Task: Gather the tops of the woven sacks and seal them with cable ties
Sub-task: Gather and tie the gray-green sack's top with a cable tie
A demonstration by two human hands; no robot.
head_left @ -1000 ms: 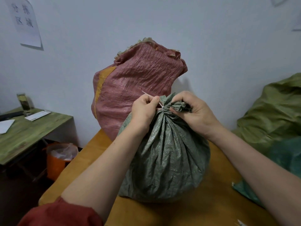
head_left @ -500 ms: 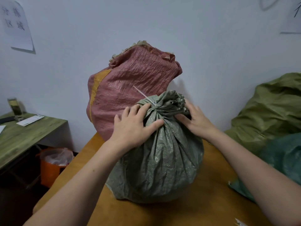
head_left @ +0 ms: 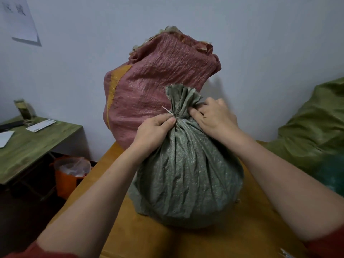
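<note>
Grey-green woven sack [head_left: 186, 174]: full, round, upright on worktop [head_left: 242, 239]. Top gathered into tight neck, ruffled mouth fanning above it. Pale cable tie [head_left: 168, 111] cinched round neck, thin tail poking up-left. My left grip [head_left: 154, 131] pinches neck at tie; right grip [head_left: 214, 116] pinches neck from opposite side. Pink woven sack [head_left: 158, 81], orange stripe, just behind, taller, top loosely crumpled. Olive woven sack [head_left: 316, 127] slumped far right.

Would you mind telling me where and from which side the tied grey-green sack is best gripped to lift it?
Probably the cinched neck, taken from above with fingers wrapped just under the cable tie. The grey-green sack stands upright; its round body looks too wide for one hand, while the neck is narrow and the flared top above should stop slipping.
</note>
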